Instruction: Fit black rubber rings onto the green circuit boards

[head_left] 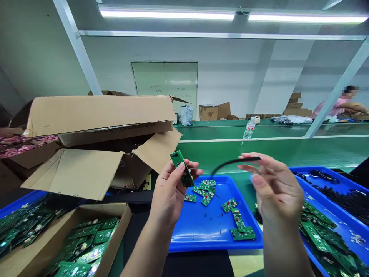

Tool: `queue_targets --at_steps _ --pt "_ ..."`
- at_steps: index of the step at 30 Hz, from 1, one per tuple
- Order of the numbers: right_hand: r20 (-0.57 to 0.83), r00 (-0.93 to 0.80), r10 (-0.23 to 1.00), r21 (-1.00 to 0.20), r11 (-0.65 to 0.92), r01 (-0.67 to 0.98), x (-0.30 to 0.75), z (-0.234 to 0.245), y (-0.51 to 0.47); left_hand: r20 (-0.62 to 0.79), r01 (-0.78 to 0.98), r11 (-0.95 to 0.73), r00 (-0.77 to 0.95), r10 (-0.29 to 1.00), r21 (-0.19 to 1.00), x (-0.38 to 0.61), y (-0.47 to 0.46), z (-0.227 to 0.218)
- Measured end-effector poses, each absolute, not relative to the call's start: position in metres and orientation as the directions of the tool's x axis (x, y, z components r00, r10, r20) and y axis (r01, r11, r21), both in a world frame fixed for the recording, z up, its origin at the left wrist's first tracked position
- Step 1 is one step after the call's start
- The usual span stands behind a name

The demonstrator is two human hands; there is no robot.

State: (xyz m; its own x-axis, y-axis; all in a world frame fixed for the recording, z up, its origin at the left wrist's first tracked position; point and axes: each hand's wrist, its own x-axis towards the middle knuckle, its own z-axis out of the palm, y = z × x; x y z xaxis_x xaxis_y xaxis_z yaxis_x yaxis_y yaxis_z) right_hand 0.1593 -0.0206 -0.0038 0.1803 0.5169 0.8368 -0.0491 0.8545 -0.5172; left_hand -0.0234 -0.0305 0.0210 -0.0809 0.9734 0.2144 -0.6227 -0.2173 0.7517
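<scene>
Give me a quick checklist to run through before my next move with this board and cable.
Left hand grips board: ok.
Right hand pinches cable: ok.
Cable apart from board: ok.
Board's back face: cannot tell, hidden from view.
Boards on blue tray lying separately: not ok, several overlap.
Tray free of loose bits: not ok, small dark bits lie on it.

I'm looking into an electronics assembly workshop; a long green workbench runs down the room; blue trays and cardboard cartons hold circuit boards; strip lights glare overhead.
</scene>
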Motion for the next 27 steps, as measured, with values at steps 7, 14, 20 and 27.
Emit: queue_targets --at_steps 7,14,20,27 --pt "0.818 0.041 0.574 -0.575 0.818 0.015 0.162 -0.003 -0.021 0.223 -0.429 -0.195 0.015 0.975 0.882 -0.014 -0.032 0.014" --pt "0.783 -0.094 0.615 -0.614 0.788 0.039 0.157 -0.006 -0.020 0.227 -0.093 -0.217 0.114 0.967 0.972 -0.005 -0.037 0.015" --pt "0.843 -0.059 0.534 -0.526 0.842 0.117 0.159 0.002 -0.013 0.178 -0.105 -0.174 0.033 0.983 0.979 -0.001 -0.044 0.023" --pt "0.947 -0.027 0.320 -0.311 0.934 0.175 0.161 0.004 0.006 0.035 -0.141 -0.029 0.041 0.999 0.990 -0.003 -0.044 0.026"
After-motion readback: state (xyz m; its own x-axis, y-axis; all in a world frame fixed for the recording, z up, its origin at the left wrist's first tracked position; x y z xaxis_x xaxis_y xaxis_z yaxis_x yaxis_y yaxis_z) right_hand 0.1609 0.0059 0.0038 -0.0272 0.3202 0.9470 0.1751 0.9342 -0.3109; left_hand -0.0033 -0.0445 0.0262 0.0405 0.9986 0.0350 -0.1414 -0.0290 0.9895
